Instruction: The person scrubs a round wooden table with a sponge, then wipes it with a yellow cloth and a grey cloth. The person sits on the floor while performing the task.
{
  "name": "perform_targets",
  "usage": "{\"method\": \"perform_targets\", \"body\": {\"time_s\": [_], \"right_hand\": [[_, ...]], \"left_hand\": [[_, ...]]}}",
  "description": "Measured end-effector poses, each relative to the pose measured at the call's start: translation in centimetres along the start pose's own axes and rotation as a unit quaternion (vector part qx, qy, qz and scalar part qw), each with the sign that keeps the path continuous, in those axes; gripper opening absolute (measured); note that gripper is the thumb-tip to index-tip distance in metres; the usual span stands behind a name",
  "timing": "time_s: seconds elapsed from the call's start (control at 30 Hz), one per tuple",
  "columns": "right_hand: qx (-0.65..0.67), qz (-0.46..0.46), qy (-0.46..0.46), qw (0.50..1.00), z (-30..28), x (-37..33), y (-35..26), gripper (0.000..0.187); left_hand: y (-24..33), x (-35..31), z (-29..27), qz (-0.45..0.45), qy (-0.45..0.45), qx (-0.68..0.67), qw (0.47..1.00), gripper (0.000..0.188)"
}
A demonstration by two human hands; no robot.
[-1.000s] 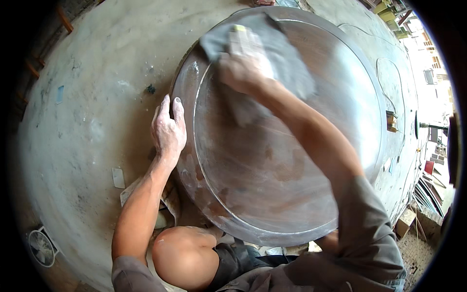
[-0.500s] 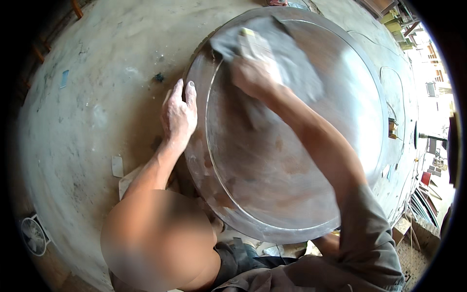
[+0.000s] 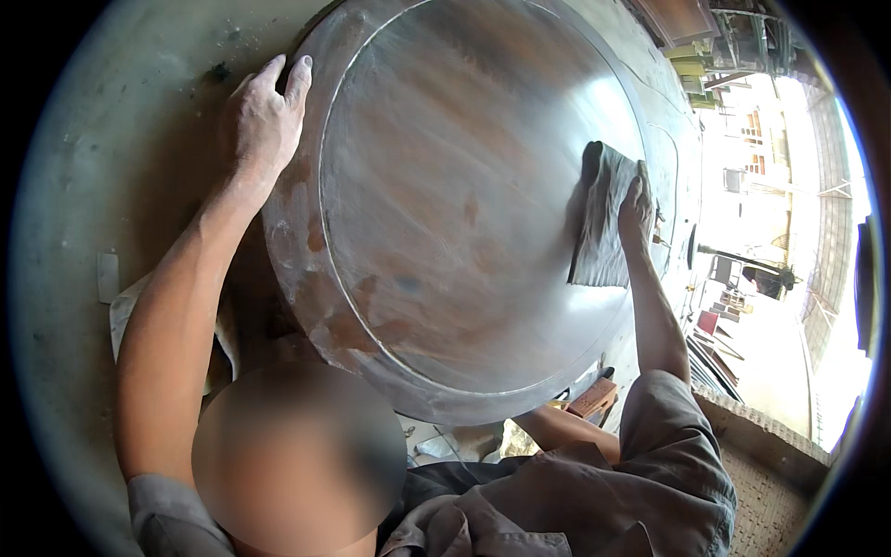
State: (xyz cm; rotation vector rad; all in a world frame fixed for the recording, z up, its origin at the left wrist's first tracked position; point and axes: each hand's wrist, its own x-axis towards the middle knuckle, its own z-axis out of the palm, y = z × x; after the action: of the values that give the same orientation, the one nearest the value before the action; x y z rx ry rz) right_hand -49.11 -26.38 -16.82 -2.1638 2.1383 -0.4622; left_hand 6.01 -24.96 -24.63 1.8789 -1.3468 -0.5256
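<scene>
A large round tabletop [image 3: 445,223], mottled brown and grey with a pale ring line near its edge, fills the middle of the view. My left hand [image 3: 264,121] rests at its left rim, thumb and forefinger apart, the other fingers partly hidden over the outer side. At the right side of the top, my right hand [image 3: 637,213] grips the edge of a dark grey cloth [image 3: 603,223]. That cloth hangs in folds against or just above the surface; I cannot tell whether it touches.
A reddish-brown block [image 3: 591,397] lies beyond the lower right rim. Farther right are a low ledge [image 3: 761,422] and stacked boards [image 3: 713,367]. A pale rectangular piece [image 3: 108,278] is on the floor at left. A cable [image 3: 673,148] runs past the right rim.
My right hand has swept with the cloth from the far left part of the top to its right side. My left hand stays at the rim. The view has shifted.
</scene>
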Motion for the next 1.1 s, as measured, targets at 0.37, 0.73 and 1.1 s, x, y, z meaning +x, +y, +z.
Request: {"method": "perform_targets", "body": {"time_s": [0.37, 0.73, 1.1], "right_hand": [[-0.066, -0.237, 0.129, 0.961, 16.0, 9.1, -30.7, 0.055], [-0.307, -0.025, -0.101, 0.946, 9.7, 0.9, -10.7, 0.04], [-0.008, -0.163, -0.072, 0.984, 7.7, -3.8, -14.0, 0.051]], "left_hand": [[0.8, 0.7, 0.7, 0.038, 0.012, 0.031, 0.999, 0.066], [1.1, 0.3, 0.7, 0.004, 0.011, 0.024, 1.0, 0.056], [0.0, -0.1, -0.2, -0.055, 0.045, -0.049, 0.996, 0.04]]}}
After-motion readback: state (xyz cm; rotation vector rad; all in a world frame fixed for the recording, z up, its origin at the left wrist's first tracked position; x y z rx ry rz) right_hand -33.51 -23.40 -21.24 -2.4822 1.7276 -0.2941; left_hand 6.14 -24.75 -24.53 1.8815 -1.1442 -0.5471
